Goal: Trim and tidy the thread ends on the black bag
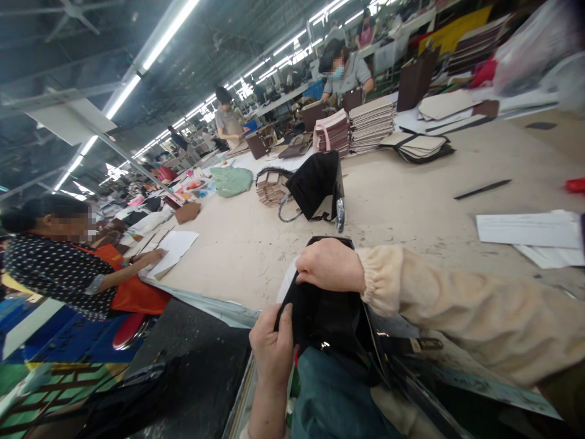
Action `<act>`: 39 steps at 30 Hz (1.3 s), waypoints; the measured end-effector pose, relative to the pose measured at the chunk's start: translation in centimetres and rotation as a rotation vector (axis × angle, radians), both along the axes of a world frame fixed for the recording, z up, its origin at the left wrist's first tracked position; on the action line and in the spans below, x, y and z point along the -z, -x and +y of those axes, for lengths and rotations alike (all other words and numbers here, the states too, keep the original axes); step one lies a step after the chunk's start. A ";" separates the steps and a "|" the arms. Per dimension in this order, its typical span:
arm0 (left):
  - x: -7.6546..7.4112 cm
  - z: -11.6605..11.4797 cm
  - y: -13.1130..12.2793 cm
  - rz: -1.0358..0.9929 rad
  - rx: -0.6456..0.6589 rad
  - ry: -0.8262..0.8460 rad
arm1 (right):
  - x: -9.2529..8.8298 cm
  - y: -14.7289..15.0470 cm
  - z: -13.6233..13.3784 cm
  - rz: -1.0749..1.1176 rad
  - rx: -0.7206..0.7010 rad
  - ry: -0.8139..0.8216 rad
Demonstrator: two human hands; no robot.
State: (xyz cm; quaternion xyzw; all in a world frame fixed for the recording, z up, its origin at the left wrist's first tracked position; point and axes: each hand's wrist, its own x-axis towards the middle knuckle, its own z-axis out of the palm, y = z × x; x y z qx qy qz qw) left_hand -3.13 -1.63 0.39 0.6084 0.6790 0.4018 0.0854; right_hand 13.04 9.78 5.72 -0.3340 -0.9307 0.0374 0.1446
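Observation:
A glossy black bag rests at the near edge of the long beige worktable, against my lap. My left hand grips its lower left edge with the thumb pressed on the black material. My right hand, in a cream sleeve, curls over the bag's top rim with its fingers tucked out of sight inside. A second black bag stands on the table just beyond.
Stacks of flat bag panels and a small brown stack lie farther back. White sheets and a black strip lie to the right. A person in an orange apron works at the left; others stand behind.

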 end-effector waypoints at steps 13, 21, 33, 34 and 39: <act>-0.2 -0.1 0.1 -0.004 0.033 0.006 | 0.4 0.1 0.1 0.105 0.038 0.048; -0.5 1.0 1.3 -0.044 0.036 0.045 | 0.7 0.8 1.4 0.081 -0.034 0.059; -1.6 2.3 3.1 -0.149 0.061 0.254 | 1.0 2.3 2.6 0.088 -0.051 0.048; -1.5 2.3 3.1 -0.148 0.057 0.244 | 1.0 2.3 2.7 0.091 -0.058 0.052; -0.7 2.6 3.1 -0.159 0.043 0.171 | 1.0 1.9 2.8 0.090 -0.062 0.047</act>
